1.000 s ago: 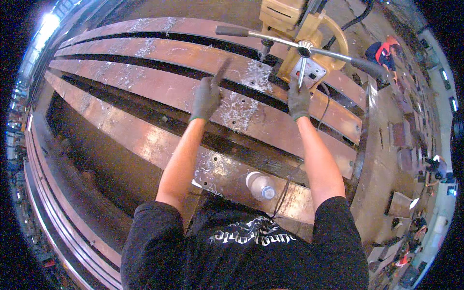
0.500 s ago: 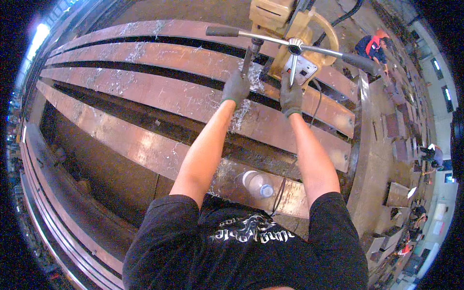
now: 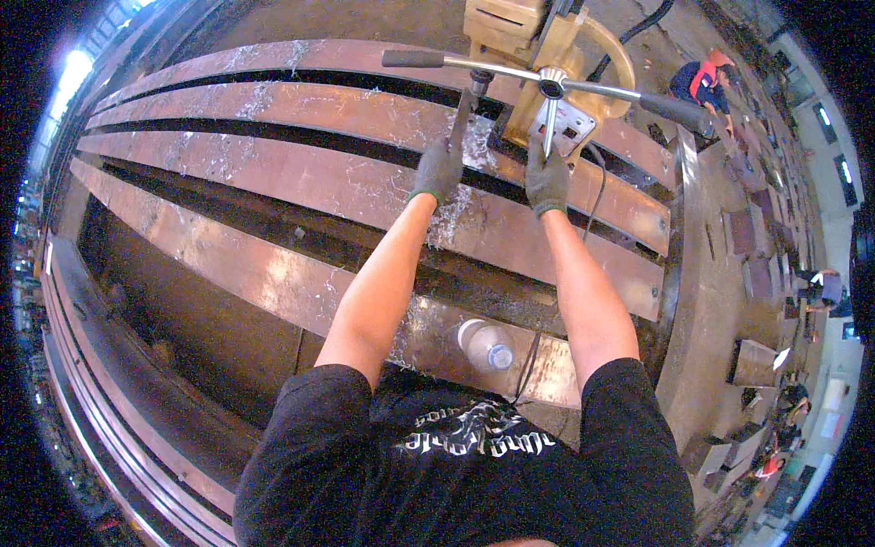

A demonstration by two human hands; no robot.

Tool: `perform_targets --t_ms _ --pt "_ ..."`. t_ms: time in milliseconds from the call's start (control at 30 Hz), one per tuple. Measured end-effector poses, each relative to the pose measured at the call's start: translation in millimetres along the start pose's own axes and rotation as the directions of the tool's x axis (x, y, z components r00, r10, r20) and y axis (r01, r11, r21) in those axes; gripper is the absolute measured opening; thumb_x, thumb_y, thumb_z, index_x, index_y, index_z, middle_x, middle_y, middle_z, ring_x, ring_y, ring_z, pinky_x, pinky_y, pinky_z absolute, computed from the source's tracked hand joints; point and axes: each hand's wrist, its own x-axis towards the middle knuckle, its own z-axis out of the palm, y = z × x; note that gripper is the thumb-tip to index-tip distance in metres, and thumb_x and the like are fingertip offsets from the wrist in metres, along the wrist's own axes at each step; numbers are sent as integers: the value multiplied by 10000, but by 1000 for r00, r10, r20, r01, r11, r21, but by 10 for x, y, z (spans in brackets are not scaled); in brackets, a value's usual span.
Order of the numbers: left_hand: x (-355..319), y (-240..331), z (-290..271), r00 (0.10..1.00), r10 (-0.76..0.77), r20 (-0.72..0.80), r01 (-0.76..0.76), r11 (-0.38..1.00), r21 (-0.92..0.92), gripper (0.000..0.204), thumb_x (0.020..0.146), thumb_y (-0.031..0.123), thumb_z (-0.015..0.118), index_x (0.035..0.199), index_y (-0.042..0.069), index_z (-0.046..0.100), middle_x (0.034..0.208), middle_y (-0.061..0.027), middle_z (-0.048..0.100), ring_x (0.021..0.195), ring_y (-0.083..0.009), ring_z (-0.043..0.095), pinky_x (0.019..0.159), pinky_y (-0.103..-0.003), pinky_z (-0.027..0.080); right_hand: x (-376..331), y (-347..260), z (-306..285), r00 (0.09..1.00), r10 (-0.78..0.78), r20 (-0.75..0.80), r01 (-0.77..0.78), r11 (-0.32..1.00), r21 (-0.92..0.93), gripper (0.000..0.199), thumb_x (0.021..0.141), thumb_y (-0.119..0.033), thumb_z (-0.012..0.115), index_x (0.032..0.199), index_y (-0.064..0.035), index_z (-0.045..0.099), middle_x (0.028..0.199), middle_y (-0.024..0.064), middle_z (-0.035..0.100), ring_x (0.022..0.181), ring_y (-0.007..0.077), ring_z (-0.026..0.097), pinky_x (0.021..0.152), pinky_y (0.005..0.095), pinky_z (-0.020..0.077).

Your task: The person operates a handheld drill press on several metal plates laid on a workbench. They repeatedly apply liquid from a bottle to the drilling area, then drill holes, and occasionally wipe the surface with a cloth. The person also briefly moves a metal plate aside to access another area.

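A yellow magnetic drill [image 3: 527,109] stands on the rusty steel bars, with a three-spoke feed handle [image 3: 551,84] on its side. My right hand [image 3: 548,182], in a dark grey work glove, is closed around the near spoke, just in front of the control panel [image 3: 565,128]. In my left hand [image 3: 440,171], gloved alike, is a narrow dark strip [image 3: 462,117]. Its far end reaches up beside the drill's chuck [image 3: 479,82]; whether they touch I cannot tell. Curly metal shavings [image 3: 476,146] lie around the drilling spot.
Long steel bars [image 3: 264,164] run side by side with dark gaps between them. A clear plastic bottle [image 3: 483,345] lies on the nearest bar. A black cable [image 3: 600,187] hangs by the drill. Another person [image 3: 702,87] bends down at the far right, and others work beyond.
My left hand and the strip have shifted slightly down and left relative to the chuck. My right hand keeps its hold on the spoke. The whole view has moved a little.
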Motion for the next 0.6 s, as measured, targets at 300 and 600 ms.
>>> perform_targets --t_ms 300,600 --pt "-342 89 -87 963 -6 270 -34 989 142 345 999 336 518 1155 42 609 1087 -350 685 1035 -536 659 904 -594 529 -31 62 -46 994 -53 -90 49 998 -45 594 1032 -550 480 1239 -30 680 1051 311 701 999 500 669 863 541 519" --pt "-508 -616 -1152 900 -436 0 419 865 275 310 942 308 595 1073 45 694 1045 -289 724 1008 -475 702 850 -565 563 -45 -130 -24 996 -35 -79 35 999 5 554 1020 -515 528 1187 -12 689 1049 313 702 1006 482 678 836 525 526"
